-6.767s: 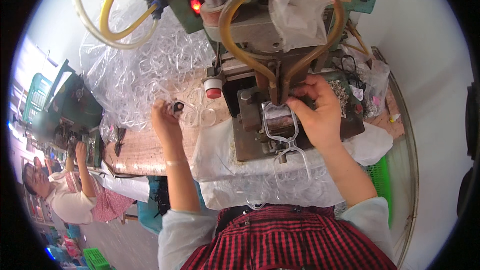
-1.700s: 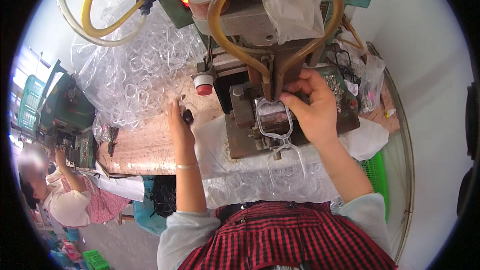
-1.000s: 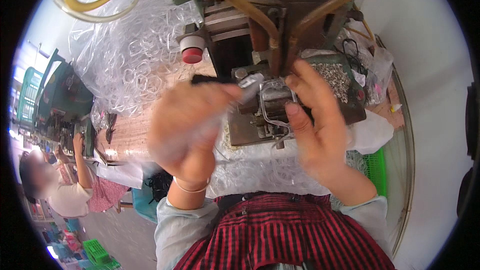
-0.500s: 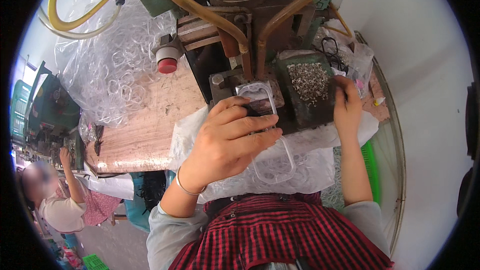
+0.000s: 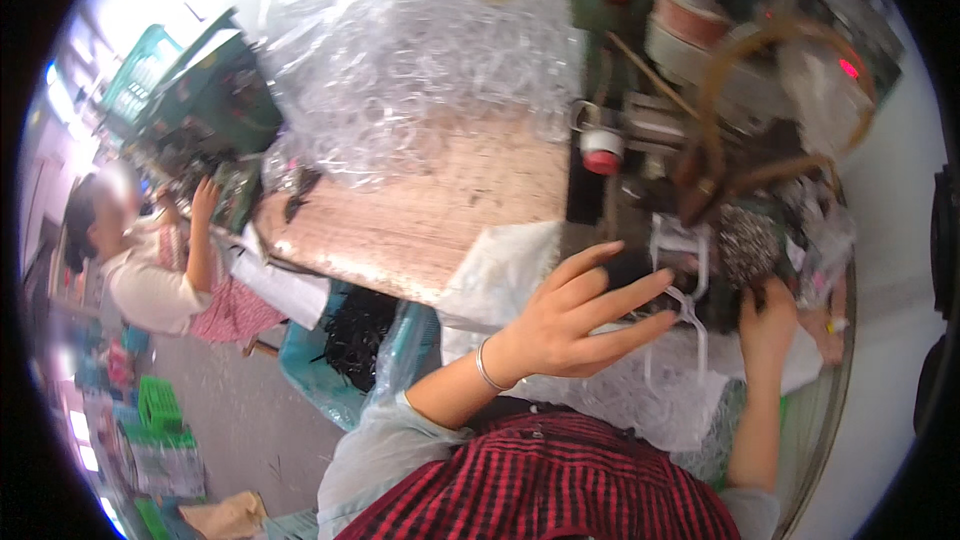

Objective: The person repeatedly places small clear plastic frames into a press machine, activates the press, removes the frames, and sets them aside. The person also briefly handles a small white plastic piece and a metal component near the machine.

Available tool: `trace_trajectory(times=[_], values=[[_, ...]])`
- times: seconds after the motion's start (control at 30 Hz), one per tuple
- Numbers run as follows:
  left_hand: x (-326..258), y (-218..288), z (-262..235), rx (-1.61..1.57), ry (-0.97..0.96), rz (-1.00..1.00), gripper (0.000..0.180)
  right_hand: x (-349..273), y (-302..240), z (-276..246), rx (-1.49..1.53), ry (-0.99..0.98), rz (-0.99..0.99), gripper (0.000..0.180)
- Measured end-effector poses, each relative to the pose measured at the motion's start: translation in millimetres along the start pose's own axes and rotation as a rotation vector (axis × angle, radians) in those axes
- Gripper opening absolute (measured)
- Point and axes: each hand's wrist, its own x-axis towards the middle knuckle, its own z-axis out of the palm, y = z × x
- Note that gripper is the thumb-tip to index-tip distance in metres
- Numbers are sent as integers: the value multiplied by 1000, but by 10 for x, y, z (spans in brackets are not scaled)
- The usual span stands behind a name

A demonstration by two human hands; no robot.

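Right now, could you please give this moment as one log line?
Left hand: open, near clear frame, contact unclear; right hand: near edge of grey bits, grip unclear; heap of clear pieces: on table

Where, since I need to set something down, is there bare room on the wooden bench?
The pale wooden benchtop is mostly bare between the heap of clear plastic loops, the white sheet and the round red button. Right of there is crowded: left hand, clear two-looped plastic frame, heaped grey granules and right hand.
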Motion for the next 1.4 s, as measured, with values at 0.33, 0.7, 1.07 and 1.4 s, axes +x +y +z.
trace_trajectory(times=[0.33,0.7,1.07,1.4], values=[[-992,-2754,-1129,924,-356,-801,27,17,-116,2,163,171,-66,15],[-1170,-2544,-820,838,-524,-672,40,-218,-346,-237,480,253,-21,15],[-688,-1536,-286,-767,505,-1127,44,335,-1360,47,1227,57,-45,44],[729,-302,-366,-263,362,-292,20,250,-1626,-256,1525,-104,175,49]])
